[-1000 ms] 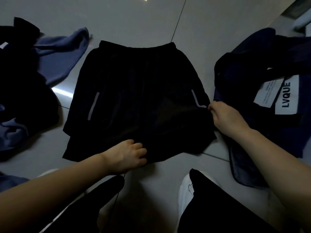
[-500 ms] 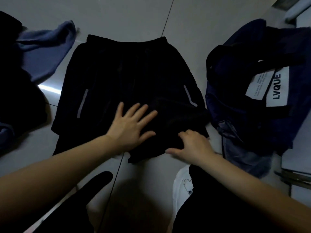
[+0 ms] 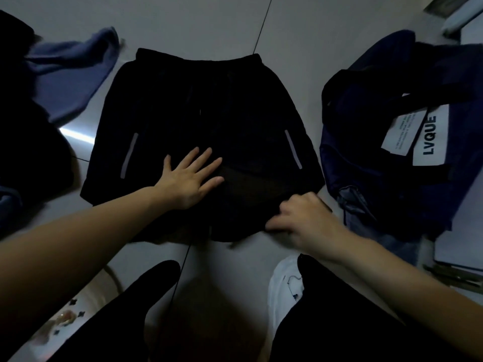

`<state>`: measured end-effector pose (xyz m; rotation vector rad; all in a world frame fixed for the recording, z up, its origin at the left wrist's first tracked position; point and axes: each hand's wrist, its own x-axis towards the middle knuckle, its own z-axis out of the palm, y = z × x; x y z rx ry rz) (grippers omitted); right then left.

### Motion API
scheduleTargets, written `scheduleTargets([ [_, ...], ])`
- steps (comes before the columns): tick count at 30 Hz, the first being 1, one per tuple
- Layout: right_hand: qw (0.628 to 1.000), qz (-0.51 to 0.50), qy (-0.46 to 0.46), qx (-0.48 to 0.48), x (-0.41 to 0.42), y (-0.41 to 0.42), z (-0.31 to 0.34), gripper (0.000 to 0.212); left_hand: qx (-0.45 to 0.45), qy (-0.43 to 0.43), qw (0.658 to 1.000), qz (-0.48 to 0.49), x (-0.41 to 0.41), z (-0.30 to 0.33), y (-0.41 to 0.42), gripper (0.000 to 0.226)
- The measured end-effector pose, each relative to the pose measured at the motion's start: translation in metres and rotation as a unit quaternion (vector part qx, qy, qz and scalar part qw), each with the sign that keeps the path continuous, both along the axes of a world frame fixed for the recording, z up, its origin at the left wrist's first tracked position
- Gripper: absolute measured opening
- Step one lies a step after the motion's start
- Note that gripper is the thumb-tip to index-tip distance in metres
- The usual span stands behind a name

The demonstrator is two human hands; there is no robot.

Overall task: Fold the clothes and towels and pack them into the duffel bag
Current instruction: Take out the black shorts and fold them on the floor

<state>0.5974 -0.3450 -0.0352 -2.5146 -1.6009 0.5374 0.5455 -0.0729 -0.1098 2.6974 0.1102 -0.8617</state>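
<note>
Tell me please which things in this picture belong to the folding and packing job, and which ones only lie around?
Belong to the job:
- black fabric shorts with grey stripes, left hand flat on them, right hand at their hem
- navy fabric duffel bag
- crumpled blue cloth

Just lying about:
- white shoe
- grey tiled floor

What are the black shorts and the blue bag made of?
The black shorts look like thin, smooth sporty cloth, probably polyester: they lie flat and limp, with shiny grey strips. The blue bag looks like tougher woven cloth, maybe nylon or canvas: it slumps but keeps some shape.
</note>
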Motion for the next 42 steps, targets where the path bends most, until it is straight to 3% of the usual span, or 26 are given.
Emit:
scheduleTargets([
  [2,0.991,0.111,-0.022,-0.065,-0.026,0.0,-0.008,0.025,-0.008,0.003,1.0,-0.003,0.002,0.001,0.001,0.062],
  [4,0.985,0.12,0.03,-0.116,-0.035,0.002,-0.009,0.021,0.015,-0.003,0.999,-0.03,-0.001,0.004,0.004,0.064],
  [6,0.982,0.051,0.074,-0.164,-0.023,0.003,-0.008,0.026,0.053,-0.046,0.996,-0.056,-0.006,0.005,0.004,0.064],
  [8,0.979,-0.074,0.097,-0.161,-0.006,0.001,-0.005,0.026,0.066,-0.144,0.982,-0.105,-0.011,0.012,-0.002,0.059],
  [11,0.965,-0.227,0.048,-0.121,0.015,-0.013,-0.011,0.031,0.012,-0.295,0.91,-0.292,-0.02,0.02,-0.024,0.046],
  [13,0.941,-0.293,0.049,-0.164,0.024,-0.024,-0.019,0.041,-0.044,-0.315,0.858,-0.404,-0.026,0.023,-0.046,0.043],
  [14,0.928,-0.316,0.063,-0.188,0.027,-0.029,-0.023,0.043,-0.058,-0.294,0.849,-0.435,-0.028,0.025,-0.058,0.044],
  [17,0.907,-0.348,0.077,-0.222,0.027,-0.041,-0.038,0.04,0.003,-0.18,0.868,-0.463,-0.03,0.027,-0.078,0.043],
  [21,0.89,-0.419,0.125,-0.127,0.029,-0.048,-0.048,0.024,0.071,-0.106,0.898,-0.42,-0.029,0.028,-0.081,0.054],
  [26,0.881,-0.45,0.14,-0.035,0.041,-0.048,-0.028,0.015,0.081,-0.051,0.95,-0.298,-0.033,0.023,-0.077,0.06],
  [30,0.92,-0.376,0.092,-0.065,0.043,-0.052,-0.025,0.022,0.035,-0.123,0.961,-0.245,-0.039,0.014,-0.066,0.039],
  [36,0.961,-0.227,-0.045,-0.154,0.03,-0.043,-0.034,0.031,0.05,-0.258,0.882,-0.392,-0.042,0.021,-0.057,0.008],
  [39,0.974,-0.1,-0.026,-0.201,0.022,-0.028,-0.037,0.041,0.023,-0.346,0.837,-0.423,-0.047,0.03,-0.061,0.031],
  [42,0.966,-0.106,-0.023,-0.235,0.028,-0.026,-0.045,0.039,-0.011,-0.371,0.824,-0.428,-0.056,0.037,-0.064,0.039],
])
